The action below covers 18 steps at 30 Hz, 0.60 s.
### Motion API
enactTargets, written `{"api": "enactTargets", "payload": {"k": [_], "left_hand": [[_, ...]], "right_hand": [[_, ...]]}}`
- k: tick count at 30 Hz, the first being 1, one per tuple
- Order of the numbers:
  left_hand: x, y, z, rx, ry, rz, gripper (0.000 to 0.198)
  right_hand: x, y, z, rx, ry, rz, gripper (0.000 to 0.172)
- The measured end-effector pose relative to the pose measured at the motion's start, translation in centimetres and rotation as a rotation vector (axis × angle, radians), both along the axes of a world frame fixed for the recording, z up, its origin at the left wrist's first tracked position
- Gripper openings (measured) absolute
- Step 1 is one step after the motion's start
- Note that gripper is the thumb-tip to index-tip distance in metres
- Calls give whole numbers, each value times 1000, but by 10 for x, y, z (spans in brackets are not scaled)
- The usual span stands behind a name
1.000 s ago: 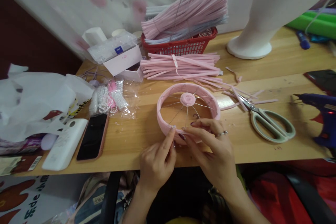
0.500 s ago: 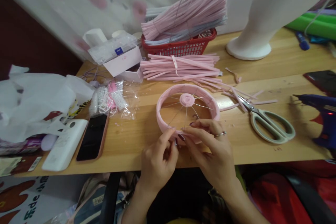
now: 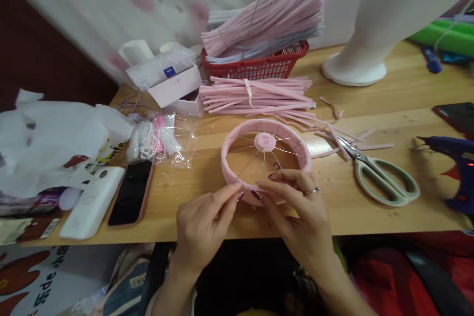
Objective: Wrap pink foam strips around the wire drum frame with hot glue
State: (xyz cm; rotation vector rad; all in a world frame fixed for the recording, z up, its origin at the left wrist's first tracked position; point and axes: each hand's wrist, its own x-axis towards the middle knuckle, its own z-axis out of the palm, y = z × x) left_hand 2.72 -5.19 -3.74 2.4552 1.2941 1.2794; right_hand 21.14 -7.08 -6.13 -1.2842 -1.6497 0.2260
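A round pink ring frame [image 3: 229, 160], covered in soft pink strips, rests on the table near its front edge. Thin wire spokes run from its rim to a coiled pink disc [image 3: 264, 142] inside. My left hand [image 3: 207, 222] pinches the near rim between thumb and forefinger, at the left of the front side. Just to the right, my right hand [image 3: 299, 207], with a ring on one finger, pinches the same rim, its fingertips partly over the inner edge. What exactly lies under the fingertips is hidden.
Scissors [image 3: 385, 177] lie open on the right, before a blue glue gun [image 3: 457, 158]. Behind are bundled pink stems [image 3: 259, 96], a red basket [image 3: 255, 69] and a white stand [image 3: 355, 66]. A phone [image 3: 131, 192] and a bag of beads [image 3: 159, 138] lie left.
My left hand has shifted left and its fingers have straightened along the rim. My right hand stays at nearly the same spot. The whole view has moved slightly.
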Motion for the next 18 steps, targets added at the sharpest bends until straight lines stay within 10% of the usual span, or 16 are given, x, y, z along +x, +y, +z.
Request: {"api": "enactTargets", "payload": {"k": [10,18], "left_hand": [[-10,32,15,-118,161,-249,21],[-9,54,54,30,552,-368,34]], "right_hand": [[2,-1,2,-14,36,39,21],[5,0,7,5,26,78,20]]}}
